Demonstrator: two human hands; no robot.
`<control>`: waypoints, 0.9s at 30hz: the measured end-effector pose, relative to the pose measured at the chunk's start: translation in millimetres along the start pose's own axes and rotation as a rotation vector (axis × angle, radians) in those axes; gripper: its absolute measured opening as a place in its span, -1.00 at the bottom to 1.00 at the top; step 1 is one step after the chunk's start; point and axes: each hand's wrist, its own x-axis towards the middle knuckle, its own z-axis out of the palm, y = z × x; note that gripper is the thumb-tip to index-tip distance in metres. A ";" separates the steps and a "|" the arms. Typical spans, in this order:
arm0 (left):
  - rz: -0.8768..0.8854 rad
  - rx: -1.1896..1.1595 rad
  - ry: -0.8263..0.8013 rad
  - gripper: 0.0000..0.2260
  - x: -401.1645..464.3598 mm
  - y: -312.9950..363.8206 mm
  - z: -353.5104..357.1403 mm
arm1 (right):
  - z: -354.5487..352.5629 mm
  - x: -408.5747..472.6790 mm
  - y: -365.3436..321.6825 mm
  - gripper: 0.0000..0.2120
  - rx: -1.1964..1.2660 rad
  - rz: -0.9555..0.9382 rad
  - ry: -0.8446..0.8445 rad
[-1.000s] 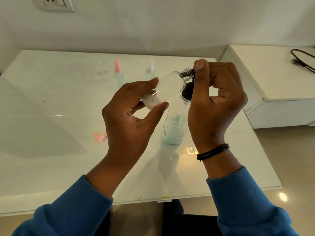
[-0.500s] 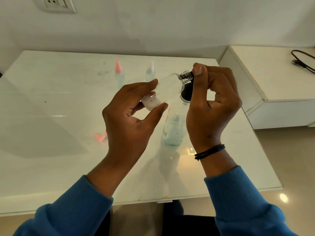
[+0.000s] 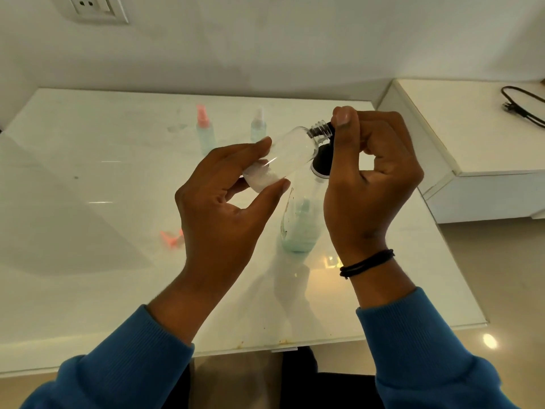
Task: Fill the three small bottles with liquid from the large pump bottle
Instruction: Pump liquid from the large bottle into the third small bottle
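Observation:
My left hand [image 3: 224,208] holds a small clear bottle [image 3: 290,153] by its base, tilted with its open threaded neck up and to the right. A little white liquid sits at its bottom end. My right hand [image 3: 368,172] grips the black pump head [image 3: 323,162] of the large clear bottle [image 3: 300,222], which stands on the table with pale green liquid low inside. The small bottle's neck lies against the pump's nozzle under my right thumb. Two small capped bottles stand further back: one with a pink cap [image 3: 204,132] and one with a white cap [image 3: 258,126].
A pink cap [image 3: 171,236] lies on the white glass table [image 3: 88,187] to the left. A lower white cabinet [image 3: 472,137] with a black cable [image 3: 522,109] stands at the right. A wall socket [image 3: 91,7] is at the top left.
Both hands and the small bottle have shifted slightly; the grip on bottle and pump head is the same.

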 end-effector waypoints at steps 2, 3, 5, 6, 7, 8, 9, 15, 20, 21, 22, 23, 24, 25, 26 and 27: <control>0.010 0.002 -0.003 -0.59 0.8 0.4 0.0 | -0.5 0.8 0.2 -0.81 -0.007 -0.003 0.011; 0.010 -0.002 -0.005 -0.59 0.6 -0.1 0.0 | -0.3 -0.2 0.5 -0.81 -0.007 0.000 0.013; 0.009 -0.002 -0.007 -0.60 0.2 -0.4 -0.6 | 0.2 -4.1 0.9 -0.83 -0.004 0.012 0.010; 0.007 0.000 -0.006 -0.60 -0.1 -0.7 -1.1 | 0.4 -5.7 0.9 -0.84 -0.001 0.019 0.006; 0.007 -0.002 -0.004 -0.60 -0.6 -1.0 -1.4 | 0.5 -6.7 0.7 -0.84 0.003 0.022 0.003; 0.011 -0.006 -0.001 -0.60 -0.6 -1.3 -1.8 | 0.7 -6.2 0.0 -0.84 0.006 0.018 0.001; 0.016 -0.010 -0.001 -0.61 -0.6 -1.4 -2.0 | 0.7 -4.6 -0.7 -0.83 0.007 0.009 -0.001; 0.017 -0.025 -0.013 -0.61 -0.5 0.6 -1.4 | -0.8 -2.0 0.4 -0.80 0.012 0.000 0.008; -0.001 -0.047 -0.012 -0.61 -1.2 1.2 -2.3 | -0.5 -3.4 -0.1 -0.82 0.027 0.013 -0.008; -0.002 -0.047 -0.012 -0.61 -1.4 1.4 -2.0 | -0.9 -1.2 -0.9 -0.80 0.025 0.007 -0.008; 0.000 -0.046 -0.012 -0.61 -1.3 1.7 -1.9 | -1.2 1.1 -1.7 -0.78 0.021 0.002 -0.006; 0.003 -0.045 -0.012 -0.61 -1.4 1.7 -1.5 | -1.4 2.7 -2.4 -0.76 0.017 0.001 -0.004; 0.003 -0.046 -0.012 -0.61 -1.4 2.0 -1.2 | -1.7 3.6 -2.9 -0.75 0.015 0.002 -0.005; 0.003 -0.047 -0.012 -0.61 -1.6 1.9 -1.1 | -1.6 3.0 -3.0 -0.75 0.015 0.005 -0.006; 0.002 -0.049 -0.012 -0.61 -1.7 1.7 -1.2 | -1.2 1.8 -2.7 -0.76 0.019 0.010 -0.006; 0.001 -0.048 -0.012 -0.61 -1.8 1.5 -1.4 | -0.5 -0.1 -2.3 -0.76 0.025 0.019 -0.004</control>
